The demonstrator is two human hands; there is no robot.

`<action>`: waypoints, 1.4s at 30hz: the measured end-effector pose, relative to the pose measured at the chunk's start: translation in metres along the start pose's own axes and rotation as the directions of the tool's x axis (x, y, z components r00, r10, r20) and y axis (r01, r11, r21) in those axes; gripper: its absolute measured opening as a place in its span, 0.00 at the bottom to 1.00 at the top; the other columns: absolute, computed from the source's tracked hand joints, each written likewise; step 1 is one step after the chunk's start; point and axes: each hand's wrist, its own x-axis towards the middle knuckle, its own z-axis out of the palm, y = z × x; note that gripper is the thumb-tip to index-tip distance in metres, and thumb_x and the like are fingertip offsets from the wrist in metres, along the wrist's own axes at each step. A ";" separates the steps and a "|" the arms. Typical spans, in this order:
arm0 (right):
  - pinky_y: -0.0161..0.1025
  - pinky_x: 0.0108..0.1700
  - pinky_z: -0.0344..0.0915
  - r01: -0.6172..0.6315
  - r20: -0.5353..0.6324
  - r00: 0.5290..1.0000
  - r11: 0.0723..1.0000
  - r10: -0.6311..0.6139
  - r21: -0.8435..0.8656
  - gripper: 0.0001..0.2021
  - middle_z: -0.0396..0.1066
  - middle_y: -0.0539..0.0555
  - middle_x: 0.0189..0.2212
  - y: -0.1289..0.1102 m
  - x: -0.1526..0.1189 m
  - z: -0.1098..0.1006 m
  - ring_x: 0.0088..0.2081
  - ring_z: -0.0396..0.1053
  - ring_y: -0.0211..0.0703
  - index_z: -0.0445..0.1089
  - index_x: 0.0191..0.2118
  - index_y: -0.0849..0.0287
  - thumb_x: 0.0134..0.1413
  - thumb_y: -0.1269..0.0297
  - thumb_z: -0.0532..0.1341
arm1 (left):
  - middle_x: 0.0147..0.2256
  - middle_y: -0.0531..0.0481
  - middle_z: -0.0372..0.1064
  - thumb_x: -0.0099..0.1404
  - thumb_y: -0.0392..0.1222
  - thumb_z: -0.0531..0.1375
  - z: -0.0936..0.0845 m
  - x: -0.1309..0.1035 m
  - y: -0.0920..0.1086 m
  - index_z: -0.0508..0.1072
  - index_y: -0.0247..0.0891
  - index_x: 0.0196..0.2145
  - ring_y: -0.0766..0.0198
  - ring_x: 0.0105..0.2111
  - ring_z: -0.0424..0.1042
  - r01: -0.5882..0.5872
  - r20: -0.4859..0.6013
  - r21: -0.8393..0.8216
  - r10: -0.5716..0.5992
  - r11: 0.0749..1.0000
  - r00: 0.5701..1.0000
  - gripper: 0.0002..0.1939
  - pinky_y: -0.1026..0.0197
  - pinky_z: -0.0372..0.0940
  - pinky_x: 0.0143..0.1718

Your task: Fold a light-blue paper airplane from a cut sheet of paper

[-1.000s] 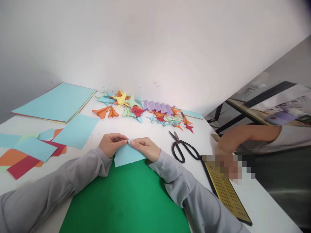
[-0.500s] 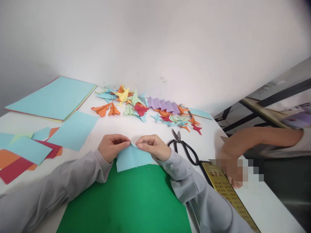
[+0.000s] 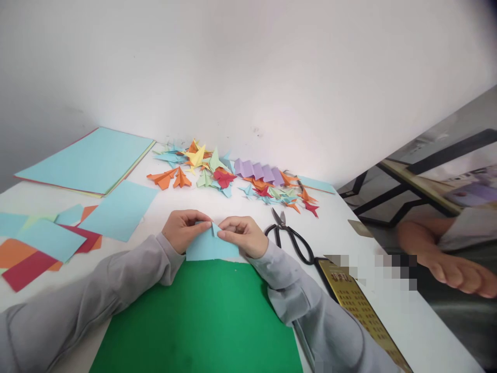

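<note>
The left hand and right hand sit close together near the middle of the frame, both pinched on one light-blue paper. Thumbs and fingertips grip its upper edge on either side of a small fold, probably so the crease can be controlled from both sides; the lower edge hangs free, over the far edge of a green sheet at lower centre. That sheet probably serves as a work mat, set square to the body.

Just right of the right hand, black-handled scissors lie with blades partly open, pointing up the frame, likely parked within reach. A gold-faced panel lies at lower right, near the right forearm, and may limit a sideways sweep. Another person's hand is beyond the bench's right edge.

Coloured paper pieces overlap at left, seemingly kept handy. Across the upper middle, folded paper shapes crowd towards the wall; a strip of white bench before them gives the hands some forward room
</note>
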 end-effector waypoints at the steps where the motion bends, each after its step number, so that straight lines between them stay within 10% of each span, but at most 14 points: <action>1: 0.30 0.21 0.52 -0.002 -0.018 1.000 1.000 0.002 -0.006 0.10 0.66 0.46 0.17 0.000 0.000 0.001 0.18 0.59 0.30 0.69 0.26 0.62 0.37 0.61 0.66 | 0.18 0.53 0.68 0.41 0.39 0.63 0.000 0.001 0.000 0.74 0.34 0.20 0.70 0.20 0.63 0.003 -0.001 0.004 -0.003 1.000 1.000 0.06 0.66 0.57 0.22; 26: 0.31 0.19 0.44 0.003 -0.334 0.942 0.997 -0.027 -0.072 0.19 0.56 0.43 0.12 0.005 0.000 0.035 0.16 0.49 0.29 0.65 0.21 0.62 0.31 0.49 0.64 | 0.22 0.50 0.71 0.44 0.44 0.61 -0.003 0.007 -0.001 0.73 0.34 0.21 0.65 0.26 0.66 -0.082 -0.006 0.073 0.082 0.994 0.997 0.10 0.63 0.60 0.28; 42: 0.31 0.16 0.48 0.021 -0.304 0.951 0.997 -0.044 -0.080 0.18 0.56 0.44 0.12 0.012 -0.005 0.037 0.14 0.52 0.31 0.64 0.24 0.60 0.37 0.48 0.61 | 0.19 0.53 0.66 0.44 0.45 0.61 -0.006 0.012 -0.007 0.73 0.34 0.21 0.69 0.22 0.60 -0.107 0.075 0.174 0.095 0.979 0.993 0.11 0.64 0.55 0.26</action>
